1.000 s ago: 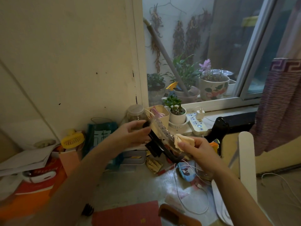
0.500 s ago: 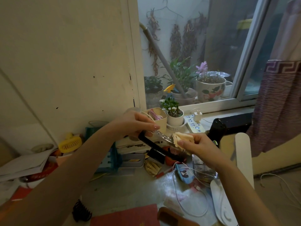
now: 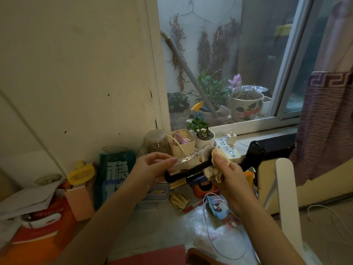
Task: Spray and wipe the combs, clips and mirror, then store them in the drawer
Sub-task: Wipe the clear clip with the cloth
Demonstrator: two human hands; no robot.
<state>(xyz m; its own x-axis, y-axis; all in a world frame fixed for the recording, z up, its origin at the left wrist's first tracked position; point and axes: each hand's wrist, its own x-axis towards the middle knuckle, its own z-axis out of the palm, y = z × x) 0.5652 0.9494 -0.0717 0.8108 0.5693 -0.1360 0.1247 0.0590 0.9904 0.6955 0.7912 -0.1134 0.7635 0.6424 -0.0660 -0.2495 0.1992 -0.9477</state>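
Against the wall at the desk's back edge: a yellow handheld fan [image 3: 81, 175], a dark green bag [image 3: 112, 173], a glass jar [image 3: 156, 142], a beige box [image 3: 181, 143]. On the sill, a small potted succulent [image 3: 203, 133] just beside a white power strip [image 3: 228, 150]. Near the desk's front edge, a red mat [image 3: 152, 255]. Beyond the window, flowerpots and hanging dried plants. At right, a purple curtain [image 3: 328, 121].

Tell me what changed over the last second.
The black-framed hand mirror tipped from steeply tilted to nearly flat. The right hand slid the beige cloth along it toward the far end. The left hand still grips the near end; the right still holds the cloth.
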